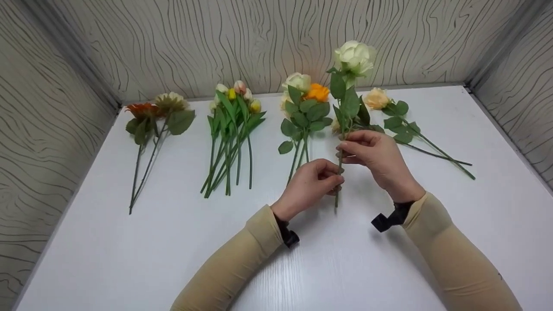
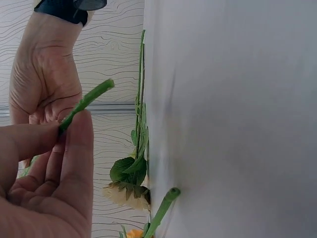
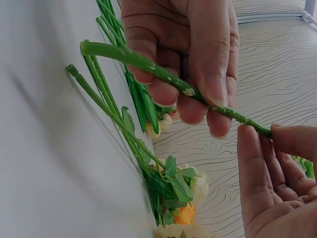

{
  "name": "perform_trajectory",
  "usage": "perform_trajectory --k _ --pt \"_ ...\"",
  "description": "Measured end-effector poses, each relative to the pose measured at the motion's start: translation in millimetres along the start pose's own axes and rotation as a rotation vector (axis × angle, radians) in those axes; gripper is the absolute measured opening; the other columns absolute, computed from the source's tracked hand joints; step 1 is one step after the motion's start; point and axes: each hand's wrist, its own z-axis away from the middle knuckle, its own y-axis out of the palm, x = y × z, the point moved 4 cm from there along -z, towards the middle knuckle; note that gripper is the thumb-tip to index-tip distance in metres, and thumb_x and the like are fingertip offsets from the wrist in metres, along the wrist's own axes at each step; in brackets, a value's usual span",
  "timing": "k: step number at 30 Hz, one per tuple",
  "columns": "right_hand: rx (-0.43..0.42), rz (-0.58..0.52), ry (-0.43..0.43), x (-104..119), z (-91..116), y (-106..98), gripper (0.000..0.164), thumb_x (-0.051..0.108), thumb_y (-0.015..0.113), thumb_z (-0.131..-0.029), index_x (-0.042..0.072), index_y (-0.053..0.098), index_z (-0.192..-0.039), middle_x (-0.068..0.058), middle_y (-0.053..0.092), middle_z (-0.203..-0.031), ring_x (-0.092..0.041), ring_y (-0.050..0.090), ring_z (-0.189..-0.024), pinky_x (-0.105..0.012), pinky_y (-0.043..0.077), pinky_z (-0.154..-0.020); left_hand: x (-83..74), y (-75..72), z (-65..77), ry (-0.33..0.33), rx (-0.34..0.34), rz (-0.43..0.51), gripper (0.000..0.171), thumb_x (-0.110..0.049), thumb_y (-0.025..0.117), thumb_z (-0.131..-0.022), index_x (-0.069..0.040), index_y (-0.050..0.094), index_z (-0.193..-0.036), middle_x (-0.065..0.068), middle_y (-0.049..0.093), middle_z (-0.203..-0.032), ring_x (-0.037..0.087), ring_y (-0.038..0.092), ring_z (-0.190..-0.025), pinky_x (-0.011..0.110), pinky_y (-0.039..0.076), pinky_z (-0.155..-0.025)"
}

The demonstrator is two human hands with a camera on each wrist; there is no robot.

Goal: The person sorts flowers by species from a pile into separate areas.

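Note:
Both hands hold an artificial white rose (image 1: 355, 58) upright above the table, its bloom rising in front of the back wall. My left hand (image 1: 312, 185) pinches the lower stem between thumb and fingers. Higher up, just below the leaves, my right hand (image 1: 375, 156) grips the same stem. In the left wrist view the cut end of the green stem (image 2: 94, 96) sticks out past my left fingers. The right wrist view has my right thumb and fingers pinching the stem (image 3: 133, 58) at the right, while my left hand (image 3: 183, 44) holds it nearer its end.
Beside the left hand lies a bunch of white and orange roses (image 1: 306, 108). Tulips (image 1: 233, 125) lie left of it, then two flowers (image 1: 157, 110), one orange-red and one cream. Peach roses (image 1: 376, 98) with crossed stems lie right. Wood-grain panels (image 1: 276, 43) enclose the white table (image 1: 129, 259).

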Motion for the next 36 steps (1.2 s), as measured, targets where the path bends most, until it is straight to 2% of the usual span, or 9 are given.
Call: perform_trajectory --k 5,9,12,14,17,21,24,31,36 --pt "-0.012 0.016 -0.012 -1 -2 2 0.035 0.012 0.08 -0.091 -0.01 0.066 -0.115 -0.015 0.074 -0.098 -0.023 0.074 -0.086 -0.038 0.061 -0.081 0.2 -3.1 -1.1 -0.017 0.006 -0.05 0.016 -0.01 0.07 -0.098 -0.003 0.07 -0.113 0.0 0.071 -0.091 0.013 0.07 -0.079 0.03 0.06 -0.073" --pt "-0.031 0.1 -0.008 -1 -9 3 0.035 0.015 0.079 -0.092 -0.009 0.066 -0.115 -0.015 0.074 -0.099 -0.023 0.073 -0.086 -0.036 0.061 -0.08 -6.2 -17.5 -2.2 0.016 -0.006 -0.266 0.024 -0.016 0.065 -0.102 -0.006 0.07 -0.123 -0.003 0.071 -0.098 0.009 0.066 -0.084 0.028 0.057 -0.075" --pt "-0.022 0.21 0.001 -1 -21 5 0.033 0.016 0.077 -0.094 -0.008 0.066 -0.115 -0.016 0.073 -0.101 -0.022 0.073 -0.085 -0.035 0.061 -0.079 -15.3 -39.6 -0.7 0.059 -0.087 -0.438 0.028 -0.021 0.061 -0.104 -0.011 0.07 -0.128 -0.005 0.07 -0.108 0.007 0.064 -0.095 0.028 0.054 -0.081" --pt "-0.002 0.291 0.013 -2 -32 9 0.031 0.015 0.075 -0.095 -0.007 0.067 -0.115 -0.018 0.073 -0.102 -0.022 0.073 -0.085 -0.034 0.061 -0.078 -20.7 -56.3 0.8 0.067 -0.157 -0.483 0.028 -0.022 0.059 -0.105 -0.013 0.07 -0.129 -0.005 0.069 -0.114 0.008 0.063 -0.101 0.03 0.053 -0.086" --pt "0.037 0.425 0.038 -6 -47 15 0.029 0.016 0.073 -0.097 -0.005 0.069 -0.116 -0.021 0.072 -0.104 -0.022 0.073 -0.084 -0.033 0.061 -0.077 -25.1 -77.1 4.0 0.054 -0.238 -0.455 0.028 -0.025 0.059 -0.105 -0.014 0.07 -0.129 -0.004 0.068 -0.115 0.01 0.062 -0.103 0.034 0.053 -0.087" --pt "0.079 0.586 0.078 -12 -63 21 0.029 0.015 0.069 -0.098 -0.004 0.07 -0.12 -0.02 0.073 -0.105 -0.022 0.073 -0.084 -0.036 0.061 -0.078 -26.4 -88.4 5.1 0.04 -0.267 -0.395 0.029 -0.028 0.059 -0.106 -0.015 0.07 -0.129 -0.004 0.068 -0.116 0.011 0.062 -0.102 0.035 0.052 -0.087" --pt "0.102 0.675 0.104 -18 -71 26 0.029 0.014 0.067 -0.098 -0.003 0.071 -0.121 -0.019 0.073 -0.104 -0.023 0.071 -0.083 -0.038 0.06 -0.078 -25.3 -87.3 3.7 0.035 -0.256 -0.382 0.03 -0.029 0.059 -0.105 -0.013 0.07 -0.129 -0.004 0.068 -0.116 0.011 0.062 -0.103 0.034 0.053 -0.087" --pt "0.135 0.879 0.103 -29 -78 32 0.02 0.013 0.067 -0.098 0.002 0.075 -0.112 -0.011 0.071 -0.09 -0.02 0.063 -0.074 -0.032 0.051 -0.065 -22.6 -80.2 0.8 0.021 -0.243 -0.403 0.028 -0.027 0.061 -0.104 -0.014 0.071 -0.126 -0.004 0.069 -0.113 0.012 0.063 -0.102 0.034 0.053 -0.086" --pt "0.135 0.901 0.081 -32 -78 34 0.022 0.012 0.069 -0.097 0.002 0.076 -0.115 -0.011 0.071 -0.094 -0.019 0.062 -0.073 -0.031 0.051 -0.063 -20.5 -79.6 0.3 0.005 -0.228 -0.399 0.026 -0.027 0.061 -0.104 -0.016 0.072 -0.125 -0.004 0.069 -0.111 0.012 0.063 -0.1 0.033 0.053 -0.084"
